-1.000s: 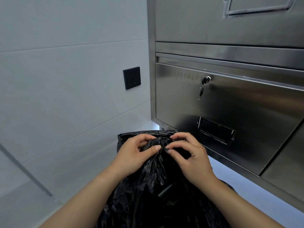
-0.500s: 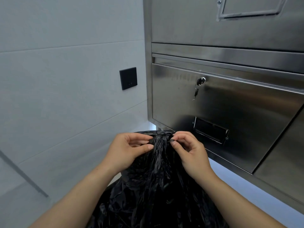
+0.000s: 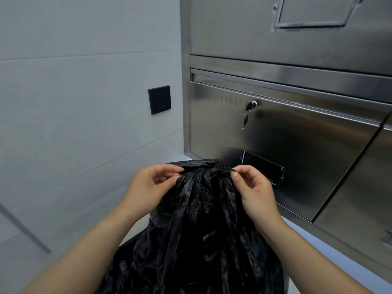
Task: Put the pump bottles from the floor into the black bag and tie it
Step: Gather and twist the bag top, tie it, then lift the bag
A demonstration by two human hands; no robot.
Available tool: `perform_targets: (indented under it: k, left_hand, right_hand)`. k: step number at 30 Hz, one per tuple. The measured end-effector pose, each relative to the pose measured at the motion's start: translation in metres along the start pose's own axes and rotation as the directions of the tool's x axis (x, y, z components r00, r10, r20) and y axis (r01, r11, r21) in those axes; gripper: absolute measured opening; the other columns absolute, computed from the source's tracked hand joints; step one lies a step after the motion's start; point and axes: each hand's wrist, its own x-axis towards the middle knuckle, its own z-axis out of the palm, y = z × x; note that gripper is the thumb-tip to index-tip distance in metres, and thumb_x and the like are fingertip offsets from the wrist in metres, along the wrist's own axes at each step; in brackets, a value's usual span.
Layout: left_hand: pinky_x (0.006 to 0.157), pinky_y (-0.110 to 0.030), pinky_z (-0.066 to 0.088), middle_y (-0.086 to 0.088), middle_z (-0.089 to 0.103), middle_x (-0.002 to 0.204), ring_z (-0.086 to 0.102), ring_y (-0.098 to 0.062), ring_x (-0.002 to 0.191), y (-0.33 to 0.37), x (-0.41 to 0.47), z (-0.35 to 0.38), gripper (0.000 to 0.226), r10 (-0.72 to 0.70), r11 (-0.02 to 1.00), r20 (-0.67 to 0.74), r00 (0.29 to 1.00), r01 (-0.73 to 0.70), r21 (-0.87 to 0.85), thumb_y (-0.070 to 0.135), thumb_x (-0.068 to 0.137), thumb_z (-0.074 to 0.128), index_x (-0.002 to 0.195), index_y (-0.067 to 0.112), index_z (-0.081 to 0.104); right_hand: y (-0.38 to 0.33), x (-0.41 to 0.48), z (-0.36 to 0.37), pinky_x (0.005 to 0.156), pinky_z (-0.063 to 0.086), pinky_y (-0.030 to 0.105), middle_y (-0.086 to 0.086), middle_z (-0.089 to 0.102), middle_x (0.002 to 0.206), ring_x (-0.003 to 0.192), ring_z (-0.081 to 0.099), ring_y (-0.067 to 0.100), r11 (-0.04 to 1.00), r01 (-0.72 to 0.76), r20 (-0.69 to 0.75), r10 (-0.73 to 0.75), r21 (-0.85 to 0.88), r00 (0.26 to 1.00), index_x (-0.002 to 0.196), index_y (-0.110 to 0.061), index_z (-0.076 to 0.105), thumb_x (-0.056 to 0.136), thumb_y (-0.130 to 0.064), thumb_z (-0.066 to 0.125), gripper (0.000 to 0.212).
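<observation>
Crinkly black plastic bag [image 3: 197,240], lower centre, seems loaded already; left hand [image 3: 148,187] and right hand [image 3: 254,194] both pinch its gathered mouth in their fingers, knot's not tied yet.

light: dim, cool, even; glare: soft sheen on steel cabinet [image 3: 286,149]; edges: wide-angle bowing; focus: sharp

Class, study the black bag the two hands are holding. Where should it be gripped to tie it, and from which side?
I would grip the black bag at its gathered top, from either side, where the left hand and right hand pinch it. The plastic bunches into a narrow neck there; below it hangs wide and slack.
</observation>
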Motion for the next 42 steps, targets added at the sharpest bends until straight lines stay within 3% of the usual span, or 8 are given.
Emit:
perform_targets:
  k: [6, 10, 18, 25, 30, 35, 38, 42]
  left_hand:
    - [0.081, -0.014, 0.052, 0.004, 0.075, 0.093, 0.067, -0.004, 0.083, 0.004, 0.003, 0.006, 0.026, -0.107, 0.964, 0.036, 0.994, 0.113, -0.243, 0.004, 0.086, 0.062, 0.095, 0.027, 0.07]
    - [0.083, -0.017, 0.054, 0.007, 0.076, 0.091, 0.068, -0.007, 0.082, 0.005, 0.001, 0.007, 0.032, -0.123, 0.937, 0.082, 0.989, 0.143, -0.319, -0.002, 0.078, 0.066, 0.093, 0.026, 0.071]
    - [0.095, -0.041, 0.051, 0.003, 0.073, 0.091, 0.066, -0.016, 0.088, 0.012, -0.014, 0.021, 0.029, -0.029, 0.998, 0.062, 0.998, 0.026, 0.05, 0.005, 0.083, 0.065, 0.082, 0.034, 0.07]
    - [0.081, -0.031, 0.055, 0.02, 0.074, 0.083, 0.068, -0.006, 0.078, -0.007, -0.017, 0.029, 0.029, 0.046, 0.992, 0.177, 0.983, -0.065, 0.107, 0.017, 0.083, 0.068, 0.08, 0.046, 0.072]
    - [0.076, -0.023, 0.051, 0.023, 0.073, 0.083, 0.068, 0.0, 0.077, -0.022, -0.013, 0.039, 0.023, 0.095, 0.991, 0.146, 0.985, -0.107, 0.076, 0.024, 0.084, 0.067, 0.082, 0.047, 0.071]
    - [0.069, -0.006, 0.045, 0.026, 0.071, 0.078, 0.064, 0.008, 0.072, -0.011, 0.008, 0.052, 0.028, 0.171, 0.985, 0.215, 0.962, -0.163, -0.052, 0.021, 0.084, 0.067, 0.077, 0.047, 0.07]
    - [0.07, -0.006, 0.045, 0.025, 0.071, 0.077, 0.064, 0.006, 0.071, -0.007, 0.014, 0.064, 0.028, 0.202, 0.979, 0.269, 0.942, -0.19, -0.069, 0.019, 0.083, 0.068, 0.074, 0.045, 0.07]
    - [0.076, -0.017, 0.048, 0.021, 0.071, 0.074, 0.065, -0.001, 0.072, -0.02, 0.014, 0.068, 0.028, 0.157, 0.985, 0.259, 0.953, -0.171, 0.033, 0.017, 0.083, 0.068, 0.069, 0.041, 0.068]
  right_hand:
    - [-0.017, 0.001, 0.007, 0.061, 0.039, 0.01, -0.011, 0.058, 0.071, 0.065, 0.051, 0.003, 0.915, 0.234, -0.019, -0.254, -0.329, 0.967, 0.074, -0.029, 0.062, 0.083, -0.015, 0.066, 0.016]
    - [-0.015, 0.001, 0.007, 0.062, 0.045, 0.017, -0.008, 0.062, 0.068, 0.064, 0.054, 0.005, 0.967, 0.163, -0.017, -0.169, -0.197, 0.985, 0.073, -0.028, 0.063, 0.084, -0.015, 0.065, 0.017]
    - [-0.025, -0.016, -0.004, 0.074, 0.052, 0.031, -0.014, 0.062, 0.071, 0.071, 0.058, 0.002, 0.992, 0.04, -0.026, -0.044, -0.123, 0.999, 0.075, -0.03, 0.062, 0.087, -0.012, 0.062, 0.021]
    - [-0.009, -0.042, -0.031, 0.079, 0.052, 0.05, -0.009, 0.062, 0.075, 0.075, 0.058, 0.012, 0.974, -0.015, -0.054, 0.002, -0.227, 0.999, 0.075, -0.032, 0.062, 0.086, -0.013, 0.063, 0.022]
    - [-0.009, -0.055, -0.028, 0.08, 0.053, 0.046, -0.006, 0.06, 0.074, 0.074, 0.057, 0.012, 0.96, -0.085, -0.122, 0.053, -0.266, 0.991, 0.077, -0.027, 0.059, 0.088, -0.009, 0.061, 0.021]
    - [-0.022, -0.06, -0.028, 0.075, 0.051, 0.022, -0.004, 0.066, 0.077, 0.076, 0.062, 0.008, 0.98, -0.198, -0.324, 0.187, -0.002, 0.928, 0.082, -0.02, 0.061, 0.092, -0.009, 0.055, 0.016]
    - [-0.034, -0.068, -0.048, 0.074, 0.053, 0.018, -0.003, 0.068, 0.073, 0.071, 0.064, 0.006, 0.944, -0.191, -0.361, 0.282, 0.268, 0.889, 0.084, -0.013, 0.06, 0.093, -0.006, 0.051, 0.014]
    - [-0.031, -0.095, -0.086, 0.079, 0.054, 0.019, 0.002, 0.065, 0.078, 0.077, 0.062, 0.011, 0.933, -0.19, -0.453, 0.318, 0.306, 0.833, 0.083, -0.011, 0.058, 0.094, -0.004, 0.049, 0.016]
